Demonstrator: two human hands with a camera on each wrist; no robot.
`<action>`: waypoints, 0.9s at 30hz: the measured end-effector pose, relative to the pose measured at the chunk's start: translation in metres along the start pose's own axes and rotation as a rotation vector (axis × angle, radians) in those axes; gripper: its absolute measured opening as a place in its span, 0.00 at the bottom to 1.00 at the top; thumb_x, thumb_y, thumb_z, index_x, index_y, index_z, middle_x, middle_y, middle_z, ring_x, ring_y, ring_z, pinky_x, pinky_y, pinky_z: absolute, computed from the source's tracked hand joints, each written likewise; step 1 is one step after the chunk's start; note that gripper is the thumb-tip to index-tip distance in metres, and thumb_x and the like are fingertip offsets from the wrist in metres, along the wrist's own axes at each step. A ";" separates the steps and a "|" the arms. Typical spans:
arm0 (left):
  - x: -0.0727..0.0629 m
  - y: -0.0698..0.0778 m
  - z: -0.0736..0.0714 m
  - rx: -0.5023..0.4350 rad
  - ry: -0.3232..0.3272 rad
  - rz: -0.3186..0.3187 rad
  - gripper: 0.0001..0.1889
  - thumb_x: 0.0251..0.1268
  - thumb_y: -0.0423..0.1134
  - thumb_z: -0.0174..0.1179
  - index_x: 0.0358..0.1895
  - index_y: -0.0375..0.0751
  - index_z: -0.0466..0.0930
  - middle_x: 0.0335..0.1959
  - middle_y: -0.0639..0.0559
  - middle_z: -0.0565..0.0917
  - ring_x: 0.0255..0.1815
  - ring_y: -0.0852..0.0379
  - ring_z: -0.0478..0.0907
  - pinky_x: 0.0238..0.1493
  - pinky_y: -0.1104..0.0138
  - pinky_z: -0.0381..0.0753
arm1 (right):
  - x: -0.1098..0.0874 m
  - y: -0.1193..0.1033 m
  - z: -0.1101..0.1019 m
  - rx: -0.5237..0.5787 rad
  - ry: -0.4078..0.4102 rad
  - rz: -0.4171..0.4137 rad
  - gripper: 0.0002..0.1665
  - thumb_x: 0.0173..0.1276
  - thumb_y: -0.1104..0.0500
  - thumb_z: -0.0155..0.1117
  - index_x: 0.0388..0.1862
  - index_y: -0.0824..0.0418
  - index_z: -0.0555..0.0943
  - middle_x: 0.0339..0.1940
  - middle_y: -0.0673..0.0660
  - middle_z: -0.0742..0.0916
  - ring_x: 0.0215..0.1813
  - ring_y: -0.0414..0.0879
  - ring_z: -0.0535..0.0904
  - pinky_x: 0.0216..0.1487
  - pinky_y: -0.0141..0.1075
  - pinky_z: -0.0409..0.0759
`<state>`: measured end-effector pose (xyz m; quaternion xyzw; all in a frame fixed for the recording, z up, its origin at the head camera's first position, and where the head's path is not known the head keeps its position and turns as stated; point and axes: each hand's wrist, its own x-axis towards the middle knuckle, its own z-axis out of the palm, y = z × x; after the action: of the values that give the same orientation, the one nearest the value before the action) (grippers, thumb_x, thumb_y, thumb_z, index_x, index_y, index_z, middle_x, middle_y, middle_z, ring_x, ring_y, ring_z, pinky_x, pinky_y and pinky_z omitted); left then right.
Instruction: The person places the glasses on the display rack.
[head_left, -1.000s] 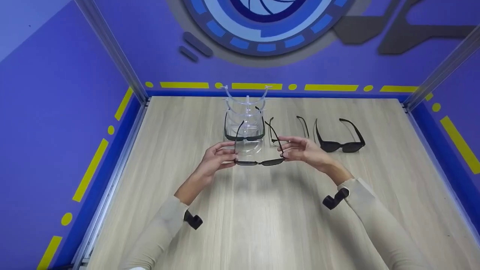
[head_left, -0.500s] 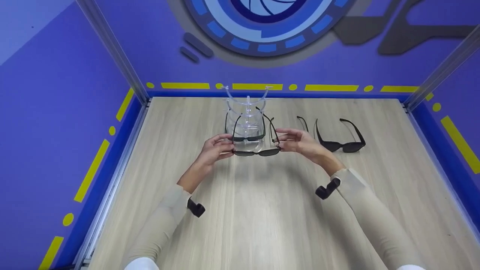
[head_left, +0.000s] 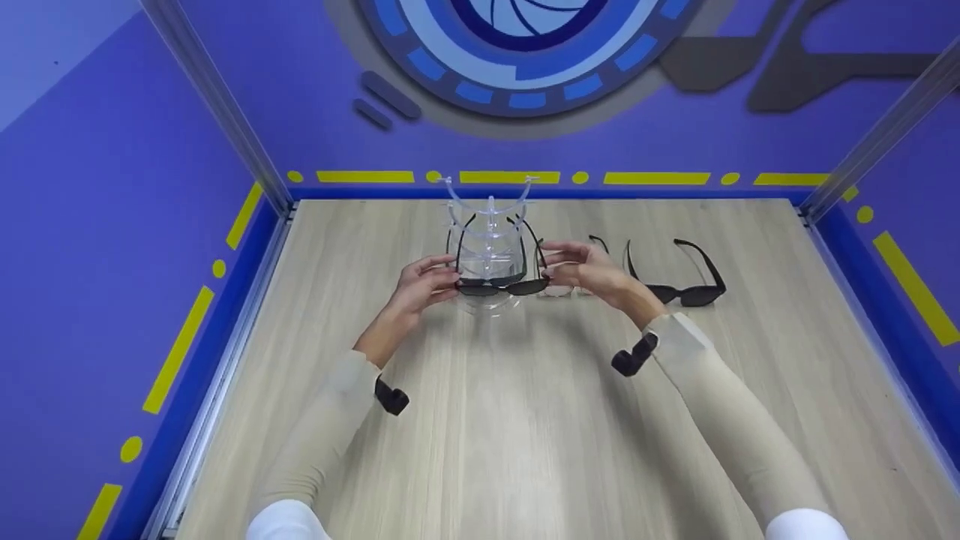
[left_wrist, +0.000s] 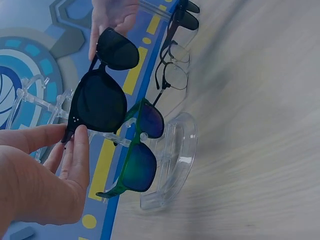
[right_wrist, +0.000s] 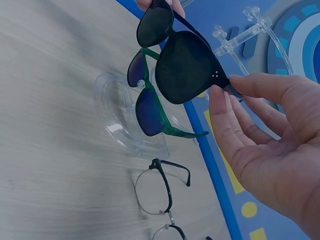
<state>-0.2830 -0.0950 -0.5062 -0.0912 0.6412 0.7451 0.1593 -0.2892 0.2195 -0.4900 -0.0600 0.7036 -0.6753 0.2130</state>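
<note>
My left hand [head_left: 424,290] and right hand [head_left: 592,271] pinch a pair of black sunglasses [head_left: 529,286] at the two hinge corners. Three pale dots mark each corner of the frame [left_wrist: 75,112], and the temples point away from me. In the head view this pair overlaps a clear plastic eyewear stand [head_left: 491,206]. Lower on the stand sit green-framed sunglasses [left_wrist: 141,167] with bluish lenses. Both wrist views show the held pair in front of the stand, above the green one, its lenses facing out.
Right of the stand, half-rim glasses [right_wrist: 167,192] with clear lenses lie on the wooden table [head_left: 510,420], partly hidden by my right hand in the head view. Farther right lie chunky black sunglasses [head_left: 699,295]. A blue patterned wall [head_left: 645,142] stands close behind the stand.
Both hands have carried the black sunglasses away from me, toward the stand, from in front of its base to overlapping the green pair. The glasses on the table have stayed put.
</note>
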 end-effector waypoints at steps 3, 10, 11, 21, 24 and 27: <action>0.004 0.000 -0.002 -0.008 0.017 -0.006 0.20 0.66 0.26 0.65 0.61 0.37 0.80 0.51 0.42 0.87 0.42 0.56 0.85 0.48 0.67 0.88 | 0.005 0.000 0.004 0.013 0.018 -0.002 0.33 0.72 0.75 0.55 0.76 0.71 0.65 0.64 0.69 0.79 0.48 0.39 0.85 0.61 0.39 0.84; 0.016 0.002 -0.005 -0.029 0.050 -0.017 0.20 0.66 0.25 0.64 0.61 0.35 0.80 0.45 0.45 0.89 0.37 0.59 0.85 0.44 0.69 0.88 | 0.018 0.004 0.013 0.090 0.094 -0.003 0.31 0.72 0.76 0.54 0.74 0.74 0.66 0.55 0.61 0.82 0.47 0.40 0.85 0.56 0.34 0.86; 0.019 0.003 -0.005 -0.031 0.055 -0.016 0.20 0.66 0.25 0.64 0.61 0.35 0.80 0.43 0.46 0.89 0.36 0.59 0.85 0.44 0.69 0.88 | 0.020 0.003 0.014 0.099 0.109 -0.007 0.31 0.72 0.76 0.55 0.73 0.74 0.67 0.54 0.59 0.83 0.46 0.40 0.85 0.55 0.33 0.86; 0.035 0.015 -0.007 -0.014 0.090 0.020 0.19 0.67 0.28 0.64 0.61 0.33 0.81 0.41 0.47 0.89 0.34 0.61 0.84 0.38 0.73 0.86 | 0.035 -0.002 0.021 0.114 0.198 0.006 0.27 0.73 0.72 0.57 0.71 0.74 0.71 0.62 0.66 0.81 0.47 0.39 0.84 0.59 0.32 0.84; 0.037 0.018 -0.007 -0.004 0.099 0.015 0.19 0.67 0.28 0.64 0.61 0.35 0.82 0.49 0.41 0.88 0.35 0.61 0.84 0.39 0.73 0.86 | 0.037 -0.003 0.022 0.121 0.198 0.009 0.27 0.74 0.72 0.56 0.71 0.74 0.70 0.69 0.71 0.76 0.49 0.39 0.84 0.63 0.33 0.82; 0.040 0.020 -0.008 0.011 0.100 0.009 0.19 0.68 0.29 0.64 0.61 0.37 0.82 0.52 0.39 0.87 0.37 0.61 0.84 0.41 0.72 0.86 | 0.039 -0.004 0.023 0.141 0.205 0.005 0.27 0.75 0.72 0.55 0.72 0.74 0.69 0.71 0.72 0.74 0.51 0.40 0.83 0.64 0.32 0.82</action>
<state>-0.3278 -0.1001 -0.5027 -0.1247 0.6530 0.7366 0.1242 -0.3166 0.1832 -0.4951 0.0264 0.6725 -0.7252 0.1453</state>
